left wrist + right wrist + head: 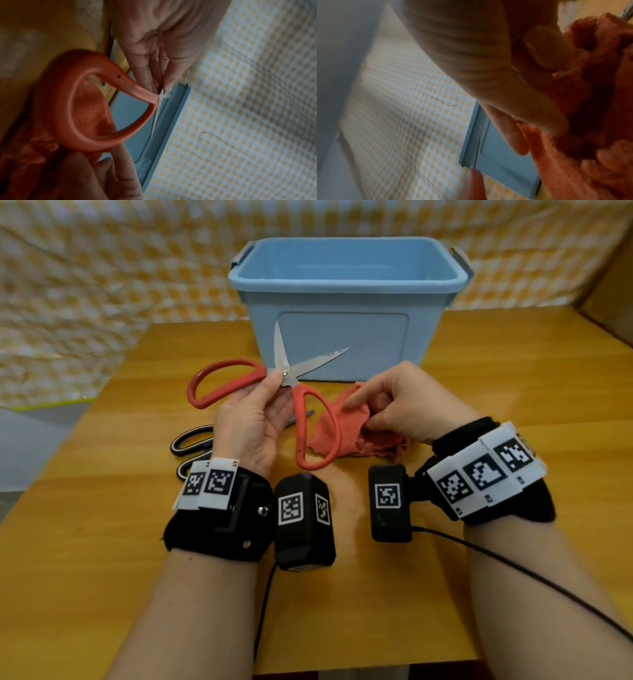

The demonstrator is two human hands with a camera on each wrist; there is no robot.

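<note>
Head view, left hand [251, 422] pinching red scissors [301, 397], right hand [411, 402] gripping cloth [373, 441], black scissors [191, 432] half-hidden.

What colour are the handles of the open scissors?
Red handles, seen best in the head view.

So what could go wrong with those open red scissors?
The left hand pinches the red scissors right at the pivot with blades open, so fingers could get nicked if they close. The right hand, gripping the orange cloth, is close to them too. The light pinch might also slip.
</note>
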